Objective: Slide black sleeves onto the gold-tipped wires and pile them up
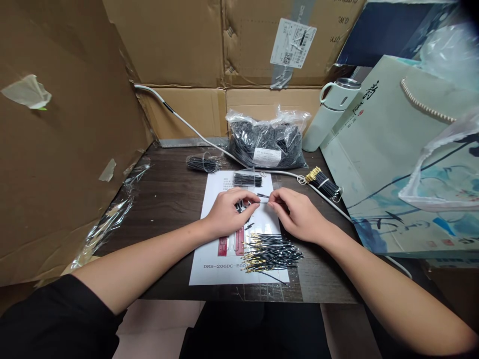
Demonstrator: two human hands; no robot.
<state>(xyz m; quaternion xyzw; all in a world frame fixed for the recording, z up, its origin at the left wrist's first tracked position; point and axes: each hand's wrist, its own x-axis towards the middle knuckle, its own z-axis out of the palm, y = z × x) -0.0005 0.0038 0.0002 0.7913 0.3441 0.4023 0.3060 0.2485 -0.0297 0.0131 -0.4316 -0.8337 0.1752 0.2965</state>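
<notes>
Over a printed sheet (202,249) on the dark table, my left hand (230,212) and my right hand (297,214) face each other with a small gap between the fingertips. A thin black wire (264,202) spans that gap, pinched at both ends. Small black tube pieces (249,226) lie on the sheet beside and under my left hand. Just below my right hand a loose pile of short black wires with gold tips (271,252) spreads across the sheet. Behind the hands sits a clear box of black wires (247,179).
A tied wire bundle (204,164) lies at back left, another with gold ends (325,183) at right. A clear bag of black wires (266,142), a bottle (331,114) and a white cable (194,131) are behind. Cardboard walls (67,124) and a paper bag (389,149) flank the table.
</notes>
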